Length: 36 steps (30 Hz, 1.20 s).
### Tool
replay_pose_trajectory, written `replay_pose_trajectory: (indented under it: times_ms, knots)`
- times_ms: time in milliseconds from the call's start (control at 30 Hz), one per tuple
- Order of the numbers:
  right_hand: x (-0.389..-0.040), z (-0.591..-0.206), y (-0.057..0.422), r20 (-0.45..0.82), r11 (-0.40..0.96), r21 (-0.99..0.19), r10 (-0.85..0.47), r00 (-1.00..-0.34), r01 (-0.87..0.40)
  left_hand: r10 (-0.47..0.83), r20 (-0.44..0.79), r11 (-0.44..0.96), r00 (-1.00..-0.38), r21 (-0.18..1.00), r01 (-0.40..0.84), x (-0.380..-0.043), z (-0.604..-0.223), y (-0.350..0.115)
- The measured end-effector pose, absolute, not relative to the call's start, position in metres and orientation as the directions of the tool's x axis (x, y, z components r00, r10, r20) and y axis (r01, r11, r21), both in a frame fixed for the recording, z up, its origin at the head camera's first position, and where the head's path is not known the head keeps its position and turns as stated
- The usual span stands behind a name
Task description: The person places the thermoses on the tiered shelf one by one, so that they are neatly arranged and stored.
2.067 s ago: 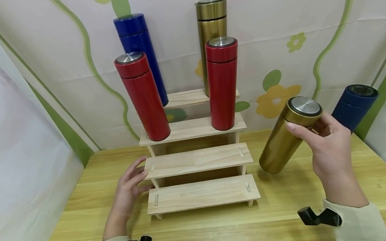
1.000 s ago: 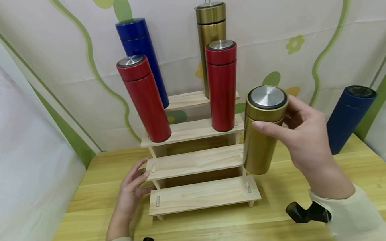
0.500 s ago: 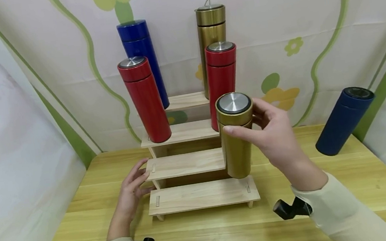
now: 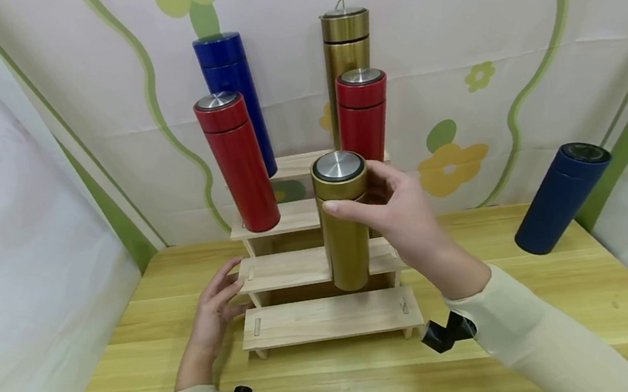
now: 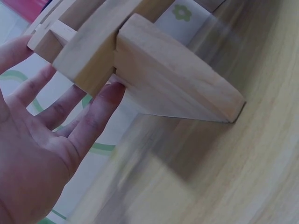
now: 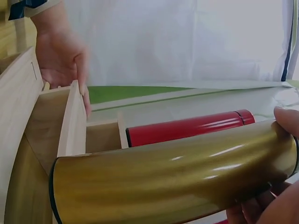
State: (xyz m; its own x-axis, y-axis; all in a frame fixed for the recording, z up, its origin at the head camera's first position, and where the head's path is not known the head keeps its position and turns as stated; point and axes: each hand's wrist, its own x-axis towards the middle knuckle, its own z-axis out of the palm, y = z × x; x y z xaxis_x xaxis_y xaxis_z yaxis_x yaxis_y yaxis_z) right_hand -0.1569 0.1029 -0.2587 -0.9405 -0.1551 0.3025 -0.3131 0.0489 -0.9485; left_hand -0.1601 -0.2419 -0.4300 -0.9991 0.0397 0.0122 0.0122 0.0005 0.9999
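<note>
My right hand point(image 4: 404, 211) grips a gold thermos flask point(image 4: 345, 238) near its steel-topped lid, thumb in front and fingers behind. The flask is upright, overlapping the second step from the bottom in the head view. In the right wrist view the gold flask point(image 6: 173, 172) lies across the front of the wooden steps. My left hand point(image 4: 212, 306) holds the left end of the stepped wooden rack point(image 4: 329, 318); the left wrist view shows its fingertips against the rack's board ends point(image 5: 88, 70). Two red flasks point(image 4: 236, 166) stand on the third step, the right one partly hidden.
On the top step stand a blue flask point(image 4: 223, 57) and another gold flask point(image 4: 346, 41). A dark blue flask point(image 4: 561, 198) leans in view at the right of the wooden table point(image 4: 338, 389). A patterned curtain point(image 4: 436, 43) hangs behind.
The right hand has carried the gold flask leftward from the table's right side to in front of the rack, and its tilt has straightened. The left hand has stayed at the rack's left end.
</note>
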Motion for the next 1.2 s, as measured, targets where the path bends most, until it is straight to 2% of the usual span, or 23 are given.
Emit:
replay_pose_trajectory:
  times_ms: [1200]
  knots:
    - [-0.183,-0.254,0.016,0.317,-0.004,-0.946,-0.219,-0.923,-0.324,0.044,0.025,-0.005,-0.999,1.000,0.025,-0.161,-0.433,-0.244]
